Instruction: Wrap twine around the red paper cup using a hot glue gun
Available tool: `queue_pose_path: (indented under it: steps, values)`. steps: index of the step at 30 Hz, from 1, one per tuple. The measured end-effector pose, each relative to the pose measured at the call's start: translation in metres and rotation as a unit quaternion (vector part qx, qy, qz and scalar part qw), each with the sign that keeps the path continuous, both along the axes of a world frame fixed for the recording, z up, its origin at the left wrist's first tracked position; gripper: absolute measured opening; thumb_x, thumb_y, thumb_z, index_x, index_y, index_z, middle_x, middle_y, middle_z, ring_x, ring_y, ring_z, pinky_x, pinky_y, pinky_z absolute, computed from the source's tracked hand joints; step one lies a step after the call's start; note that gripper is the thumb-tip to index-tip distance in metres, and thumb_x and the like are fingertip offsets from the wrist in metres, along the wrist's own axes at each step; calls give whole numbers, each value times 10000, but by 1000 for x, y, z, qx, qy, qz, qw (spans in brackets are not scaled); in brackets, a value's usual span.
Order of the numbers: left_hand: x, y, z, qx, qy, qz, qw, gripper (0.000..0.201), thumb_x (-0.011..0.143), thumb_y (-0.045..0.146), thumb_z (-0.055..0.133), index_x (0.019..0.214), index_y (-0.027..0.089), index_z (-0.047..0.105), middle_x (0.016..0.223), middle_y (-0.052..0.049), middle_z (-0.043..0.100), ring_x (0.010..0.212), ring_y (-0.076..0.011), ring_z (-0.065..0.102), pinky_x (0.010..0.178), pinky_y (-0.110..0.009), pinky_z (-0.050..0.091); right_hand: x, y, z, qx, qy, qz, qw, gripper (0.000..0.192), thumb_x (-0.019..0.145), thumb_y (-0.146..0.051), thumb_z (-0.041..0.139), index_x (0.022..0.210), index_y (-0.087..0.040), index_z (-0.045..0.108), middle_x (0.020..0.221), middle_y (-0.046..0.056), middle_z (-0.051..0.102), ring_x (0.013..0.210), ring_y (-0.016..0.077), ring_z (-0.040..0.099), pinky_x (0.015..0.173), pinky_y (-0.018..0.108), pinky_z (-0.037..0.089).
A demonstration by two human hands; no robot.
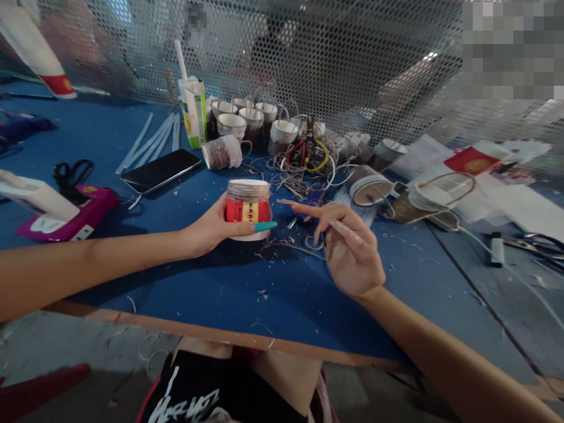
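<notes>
While my left hand [211, 226] clamped the cup [248, 207], my right hand [350, 252] hovered just beside it, fingers spread, perhaps pinching wire.

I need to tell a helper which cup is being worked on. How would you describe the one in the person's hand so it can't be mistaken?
On the blue table, in front of the cluster of wire-wrapped cups by the mesh screen, the left hand holds one cup. It alone has a red-and-yellow label band and is lifted off the table.
</notes>
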State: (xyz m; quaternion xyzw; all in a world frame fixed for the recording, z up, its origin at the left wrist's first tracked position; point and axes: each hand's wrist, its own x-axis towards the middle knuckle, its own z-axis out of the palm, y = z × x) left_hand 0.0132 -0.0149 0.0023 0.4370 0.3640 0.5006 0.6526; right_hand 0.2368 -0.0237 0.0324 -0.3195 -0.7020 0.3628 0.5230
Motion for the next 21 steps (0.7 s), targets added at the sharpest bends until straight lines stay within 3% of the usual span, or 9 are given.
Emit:
queue_pose_path:
  steps: [3,6,10,21]
  values:
    - [1,0,0,-6,-2,3,1000,757,515,301,941,1138,199,524,1088,-59,704,1027,-259,693,950,-435,544,0,-1,1,12,17,-24,999,287,863,-503,470,735,-246,480,907,86,706,1077,344,656,1000,537,420]
    - [2,0,1,-9,3,-11,1000,716,543,280,929,1138,194,541,1079,-57,710,964,-239,708,909,-425,565,2,-4,2,23,-86,36,995,277,898,-476,450,750,-245,488,987,83,715,1030,314,607,968,525,398]
    - [3,1,3,-12,40,-25,999,639,545,263,923,1081,145,596,1011,-54,717,929,-212,699,905,-405,562,3,-6,4,73,-223,98,967,280,945,-489,389,840,-255,500,1152,77,700,963,279,465,946,517,352]
    - [3,-3,9,19,53,-66,996,610,563,260,911,1089,149,623,1021,-61,732,974,-246,696,924,-444,561,5,-5,3,94,-235,84,964,211,936,-440,394,860,-259,470,1194,64,690,1014,294,420,961,541,319]
